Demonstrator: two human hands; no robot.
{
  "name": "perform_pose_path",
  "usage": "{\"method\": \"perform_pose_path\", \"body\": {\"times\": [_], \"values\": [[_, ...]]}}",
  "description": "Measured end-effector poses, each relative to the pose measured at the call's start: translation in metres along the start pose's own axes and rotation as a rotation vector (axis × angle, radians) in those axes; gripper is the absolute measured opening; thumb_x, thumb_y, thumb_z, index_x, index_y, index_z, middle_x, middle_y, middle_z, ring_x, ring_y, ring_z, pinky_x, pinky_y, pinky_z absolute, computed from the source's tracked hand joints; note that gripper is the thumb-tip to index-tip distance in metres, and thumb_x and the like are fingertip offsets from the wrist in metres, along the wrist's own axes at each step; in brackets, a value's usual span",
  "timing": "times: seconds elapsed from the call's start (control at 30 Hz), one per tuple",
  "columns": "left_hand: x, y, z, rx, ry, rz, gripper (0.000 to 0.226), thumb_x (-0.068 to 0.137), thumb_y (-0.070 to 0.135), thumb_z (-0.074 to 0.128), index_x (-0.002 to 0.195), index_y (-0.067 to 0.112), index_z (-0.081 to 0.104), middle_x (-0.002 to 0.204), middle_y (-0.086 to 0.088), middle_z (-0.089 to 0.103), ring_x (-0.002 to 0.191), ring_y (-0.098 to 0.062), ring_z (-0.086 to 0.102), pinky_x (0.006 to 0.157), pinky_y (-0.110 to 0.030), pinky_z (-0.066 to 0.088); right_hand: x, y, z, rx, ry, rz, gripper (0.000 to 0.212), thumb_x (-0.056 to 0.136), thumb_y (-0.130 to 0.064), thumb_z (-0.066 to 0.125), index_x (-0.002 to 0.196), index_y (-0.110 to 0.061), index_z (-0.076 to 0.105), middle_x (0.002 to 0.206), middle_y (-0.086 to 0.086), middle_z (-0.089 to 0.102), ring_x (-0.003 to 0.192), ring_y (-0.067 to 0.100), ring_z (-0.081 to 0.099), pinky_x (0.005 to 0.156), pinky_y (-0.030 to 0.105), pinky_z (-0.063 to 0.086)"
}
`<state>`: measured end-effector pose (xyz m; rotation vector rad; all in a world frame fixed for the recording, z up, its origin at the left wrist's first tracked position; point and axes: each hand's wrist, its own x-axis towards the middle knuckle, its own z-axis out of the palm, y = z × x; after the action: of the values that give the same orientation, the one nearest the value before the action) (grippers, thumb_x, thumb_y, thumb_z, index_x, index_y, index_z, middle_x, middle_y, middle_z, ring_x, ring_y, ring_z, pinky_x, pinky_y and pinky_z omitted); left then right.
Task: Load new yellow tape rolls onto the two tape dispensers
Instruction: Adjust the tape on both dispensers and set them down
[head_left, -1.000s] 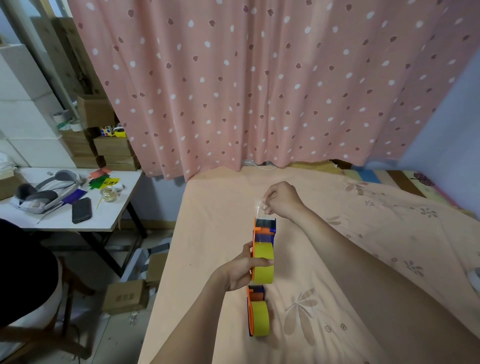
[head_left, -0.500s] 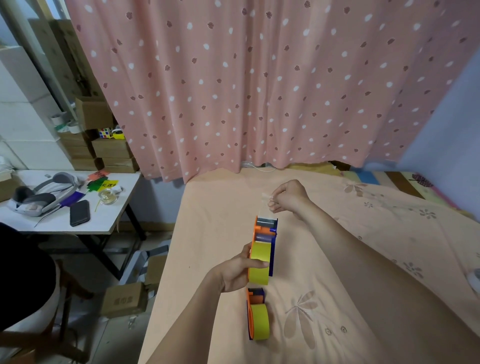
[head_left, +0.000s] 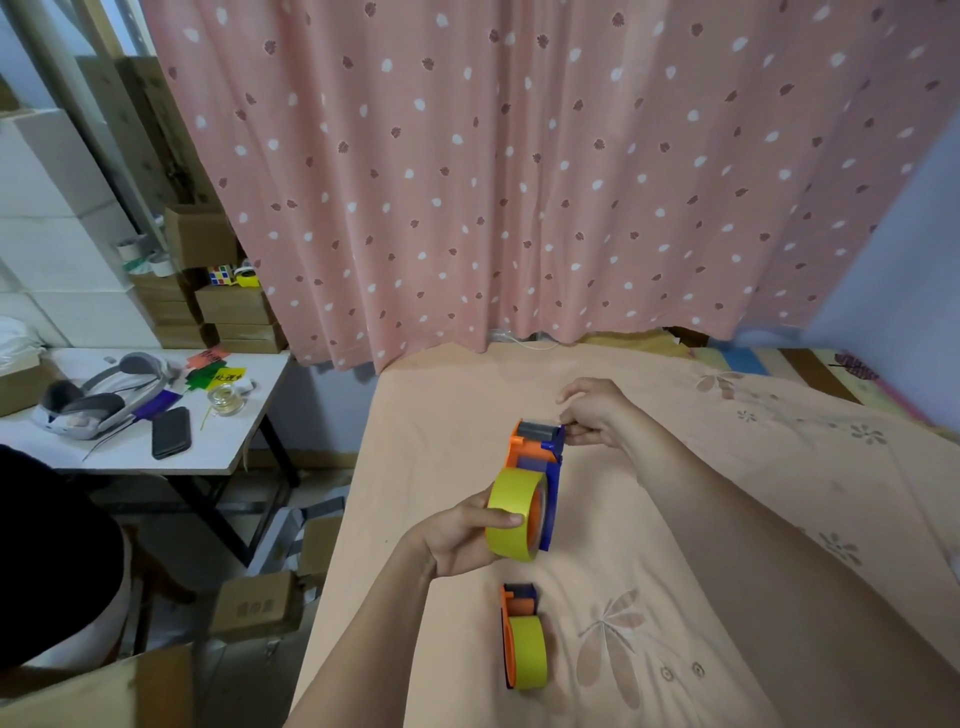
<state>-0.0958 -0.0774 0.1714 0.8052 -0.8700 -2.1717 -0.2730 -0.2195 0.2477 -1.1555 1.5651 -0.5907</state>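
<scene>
Before a pink dotted curtain (head_left: 519, 171), a peach bedsheet (head_left: 727, 493); left-hand fingers (head_left: 498, 518) clamped on a tape dispenser (head_left: 535, 483).

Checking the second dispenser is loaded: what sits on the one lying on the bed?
A yellow tape roll sits on the lying dispenser. Its hub is hidden behind the roll.

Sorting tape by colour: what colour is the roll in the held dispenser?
Yellow roll, clearest in the head view.

right hand (head_left: 592, 410) fingers (head_left: 574, 428) curl out of sight behind the dispenser (head_left: 537, 457) head.
</scene>
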Motion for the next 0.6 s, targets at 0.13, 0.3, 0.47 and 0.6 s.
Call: {"method": "perform_pose_path", "body": {"times": [0.13,0.3,0.47,0.6], "values": [[-0.005,0.001,-0.007,-0.041,0.001,0.032,0.07,0.065,0.019,0.091,0.127,0.011,0.061,0.118,-0.012,0.067,0.105,-0.027,0.065,0.093,-0.041,0.053,-0.003,0.015,-0.001,0.143,-0.204,0.094,0.026,0.092,0.015,0.046,0.098,0.001,0.068,0.068,0.016,0.076,0.058,0.023,0.076,0.049,0.029,0.06],[-0.005,0.003,-0.008,-0.077,0.027,0.073,0.062,0.064,0.019,0.091,0.122,0.014,0.069,0.12,-0.014,0.068,0.11,-0.033,0.064,0.1,-0.052,0.049,-0.006,0.029,0.001,0.263,-0.293,0.107,0.022,0.098,0.005,0.05,0.114,0.005,0.066,0.098,0.017,0.076,0.084,0.023,0.076,0.062,0.029,0.062],[-0.004,0.0,-0.008,-0.13,0.055,0.082,0.072,0.065,0.017,0.091,0.13,0.009,0.062,0.128,-0.021,0.063,0.117,-0.041,0.059,0.106,-0.061,0.042,-0.011,0.04,0.003,0.343,-0.302,0.087,0.027,0.101,-0.008,0.056,0.122,0.007,0.063,0.109,0.019,0.074,0.093,0.025,0.074,0.075,0.031,0.061],[-0.003,-0.003,-0.007,-0.17,0.067,0.079,0.068,0.067,0.02,0.089,0.129,0.007,0.065,0.132,-0.024,0.061,0.119,-0.045,0.059,0.106,-0.064,0.042,-0.019,0.053,0.007,0.318,-0.38,0.103,0.03,0.101,-0.021,0.058,0.12,0.0,0.066,0.102,0.012,0.079,0.088,0.019,0.078,0.069,0.027,0.062]]}}
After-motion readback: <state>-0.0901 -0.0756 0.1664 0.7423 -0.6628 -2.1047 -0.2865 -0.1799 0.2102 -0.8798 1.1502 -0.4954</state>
